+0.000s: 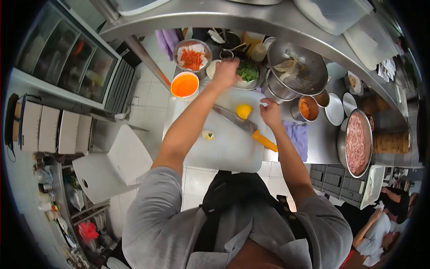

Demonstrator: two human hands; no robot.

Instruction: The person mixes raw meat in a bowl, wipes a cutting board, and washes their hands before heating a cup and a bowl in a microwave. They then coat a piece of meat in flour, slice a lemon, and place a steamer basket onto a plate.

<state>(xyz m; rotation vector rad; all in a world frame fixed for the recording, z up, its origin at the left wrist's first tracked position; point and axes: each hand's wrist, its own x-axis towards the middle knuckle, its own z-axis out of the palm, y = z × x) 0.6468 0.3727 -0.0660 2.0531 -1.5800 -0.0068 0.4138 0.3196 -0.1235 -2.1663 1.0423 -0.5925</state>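
Orange bowl (184, 85) at bench (322, 143) left, carrot bowl (192, 56) behind it. Left hand (225, 72) stretched to rim of greens bowl (247, 72), fingers bunched downward; grip on anything not discernible. White board (224, 148) nearer, knife (244, 125) flat across it. Lemon half (244, 110) on board, just beside right hand (271, 112); fingers loosely apart, empty. Purple cloth (298, 136) and meat tray (356, 143) at right.

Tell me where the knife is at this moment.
In the head view the knife lies diagonally on the white cutting board, right of centre, beside the yellow fruit half, its orange handle below the right hand.
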